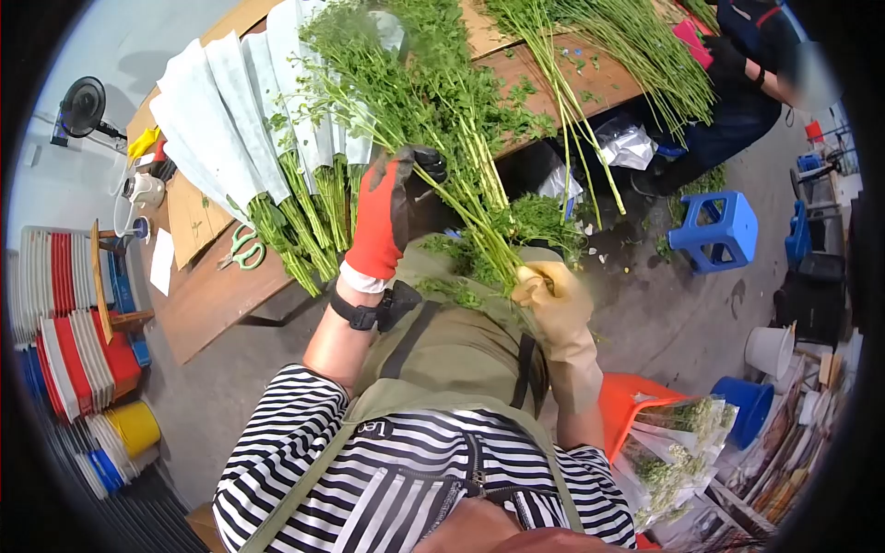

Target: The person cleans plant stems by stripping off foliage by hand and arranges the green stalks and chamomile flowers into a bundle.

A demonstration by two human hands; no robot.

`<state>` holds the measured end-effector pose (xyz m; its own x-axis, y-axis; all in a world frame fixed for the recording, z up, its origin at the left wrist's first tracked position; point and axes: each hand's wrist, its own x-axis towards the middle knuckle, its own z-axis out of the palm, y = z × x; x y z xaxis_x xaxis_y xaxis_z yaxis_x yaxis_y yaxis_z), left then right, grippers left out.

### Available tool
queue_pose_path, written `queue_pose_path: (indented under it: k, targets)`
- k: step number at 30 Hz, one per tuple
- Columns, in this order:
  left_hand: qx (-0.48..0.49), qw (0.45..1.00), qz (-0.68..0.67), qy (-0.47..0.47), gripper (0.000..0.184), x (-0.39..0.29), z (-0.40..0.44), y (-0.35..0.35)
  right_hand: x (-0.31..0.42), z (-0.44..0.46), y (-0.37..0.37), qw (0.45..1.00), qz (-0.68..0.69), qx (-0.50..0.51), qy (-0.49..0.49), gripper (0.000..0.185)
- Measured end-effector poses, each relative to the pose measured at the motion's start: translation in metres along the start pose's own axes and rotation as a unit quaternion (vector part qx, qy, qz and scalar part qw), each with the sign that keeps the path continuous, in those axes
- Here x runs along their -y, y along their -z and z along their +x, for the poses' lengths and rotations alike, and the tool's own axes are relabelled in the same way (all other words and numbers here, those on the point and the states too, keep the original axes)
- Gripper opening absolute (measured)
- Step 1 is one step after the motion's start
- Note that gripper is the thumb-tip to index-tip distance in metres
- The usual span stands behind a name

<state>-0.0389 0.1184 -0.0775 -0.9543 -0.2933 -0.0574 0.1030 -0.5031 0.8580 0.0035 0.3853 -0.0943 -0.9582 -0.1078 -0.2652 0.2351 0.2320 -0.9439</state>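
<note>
My left hand (385,210), in a red glove with a black palm, is closed around the upper stems of a bunch of leafy green stems (461,205). The bunch slants down to my right hand (556,293), whose cream rubber glove wraps round the lower stem ends. Its leafy tops spread over the table (581,88). To the left, several bunches in white paper sleeves (221,124) lie side by side, with bare stems (309,217) pointing toward me. Green-handled scissors (243,247) lie near the table's front edge.
Loose long stems (636,60) cover the table's far right, where a co-worker's black-gloved hand (726,60) is beside something pink. A blue stool (714,230) stands on the floor. Close on my right is an orange container (627,401) with wrapped white flowers (678,465). Stacked buckets (88,359) line the left.
</note>
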Motion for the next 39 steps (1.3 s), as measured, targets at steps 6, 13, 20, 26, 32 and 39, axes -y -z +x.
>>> queue_pose_path:
  k: [6,13,20,26,32,39]
  targets:
    - [0.012,0.999,0.023,-0.027,0.032,0.003,0.001,-0.003,-0.029,0.003,0.010,0.999,0.021,0.024,0.037,0.017]
    - [-0.026,1.000,-0.012,-0.008,0.030,0.006,0.001,-0.004,-0.020,0.006,0.011,0.979,-0.091,0.030,0.178,0.012]
    - [-0.164,0.972,0.117,-0.121,0.024,-0.004,0.020,0.021,0.000,-0.012,0.012,0.815,-0.392,0.148,0.400,0.010]
    - [-0.211,0.958,0.066,-0.181,0.019,-0.065,0.044,0.055,-0.070,-0.012,0.062,0.838,-0.395,-0.124,0.356,0.012]
    - [-0.188,0.954,-0.173,-0.156,0.021,-0.062,0.042,0.026,0.024,0.015,0.025,0.870,-0.335,-0.218,0.288,0.058]
    - [-0.129,0.957,-0.202,-0.166,0.025,-0.084,0.038,0.006,0.099,0.013,-0.018,0.868,-0.260,-0.021,0.422,0.066]
